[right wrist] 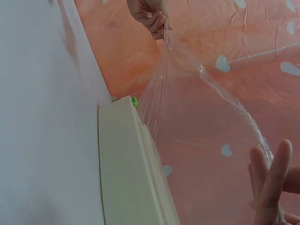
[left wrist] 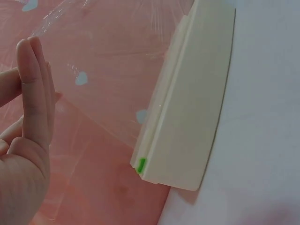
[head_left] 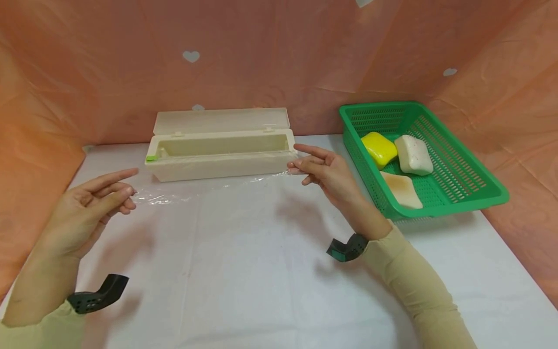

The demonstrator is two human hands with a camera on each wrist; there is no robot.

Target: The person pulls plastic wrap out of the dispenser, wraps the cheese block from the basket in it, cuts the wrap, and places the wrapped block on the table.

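The step in hand looks like drawing out clear film (head_left: 152, 198) from the long white box (head_left: 222, 167), which sits near the back of the worktop (head_left: 244, 261) with its lid (head_left: 222, 121) raised. The left hand (head_left: 89, 208) pinches one end of the film's loose edge between thumb and fingers, index finger extended; the right hand (head_left: 329, 177) pinches the other end in much the same way. Between them the edge hangs slack and crumpled, and in the right wrist view the sheet fans from the left hand back to the box, so it seems uncut. The green piece (head_left: 151, 158) stands at the box's left end. The next move calls for an even pull with both hands, keeping the corners apart so the film doesn't fold onto itself. To the right, a green basket (head_left: 501, 194) holds three soft-looking pieces, one yellow.
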